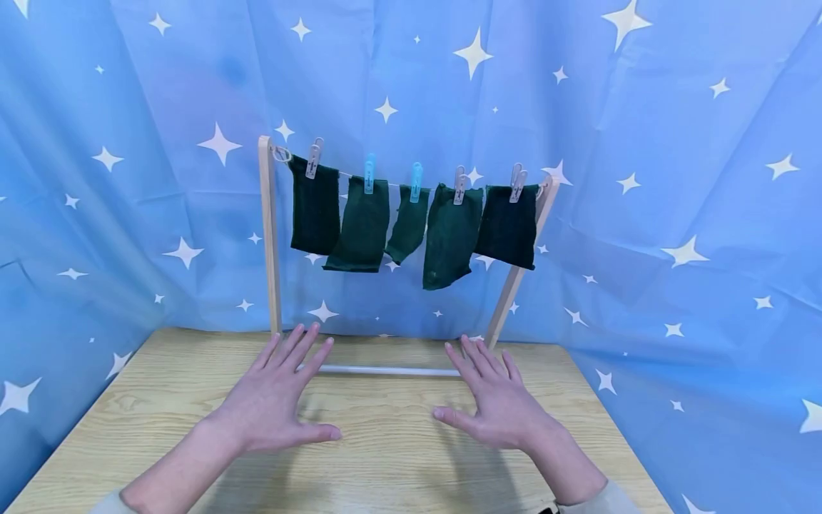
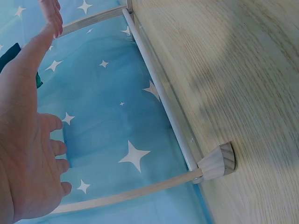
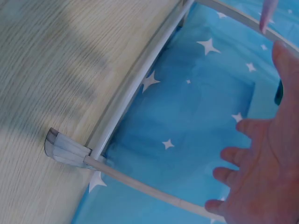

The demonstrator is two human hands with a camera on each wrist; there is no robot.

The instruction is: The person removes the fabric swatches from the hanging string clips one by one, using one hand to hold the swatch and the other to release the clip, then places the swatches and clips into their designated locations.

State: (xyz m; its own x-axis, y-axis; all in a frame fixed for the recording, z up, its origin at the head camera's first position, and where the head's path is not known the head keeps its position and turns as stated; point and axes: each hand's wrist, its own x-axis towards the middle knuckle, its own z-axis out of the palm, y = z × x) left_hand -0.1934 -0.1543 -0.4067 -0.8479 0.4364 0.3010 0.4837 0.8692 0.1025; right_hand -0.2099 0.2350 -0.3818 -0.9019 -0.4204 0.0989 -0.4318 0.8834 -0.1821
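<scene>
Both hands hold nothing. In the head view my left hand [image 1: 276, 400] hovers over the table at the left, palm down, fingers spread toward the drying rack. To its right my right hand [image 1: 497, 407] mirrors it, thumb pointing inward. Beyond them stands a small wooden rack with a left post [image 1: 270, 235], a right post [image 1: 520, 278] and a white bottom bar [image 1: 392, 370]. Several dark green cloth pieces, among them a larger cloth [image 1: 452, 239], hang from its string, held by clothespins, grey ones and a blue clothespin [image 1: 416, 182].
The rack stands near the back edge of the wooden table [image 1: 385, 442]. A blue curtain with white stars [image 1: 642, 235] hangs behind and along both sides. Wooden feet, such as the left foot [image 2: 217, 162], spread out at the base of the posts.
</scene>
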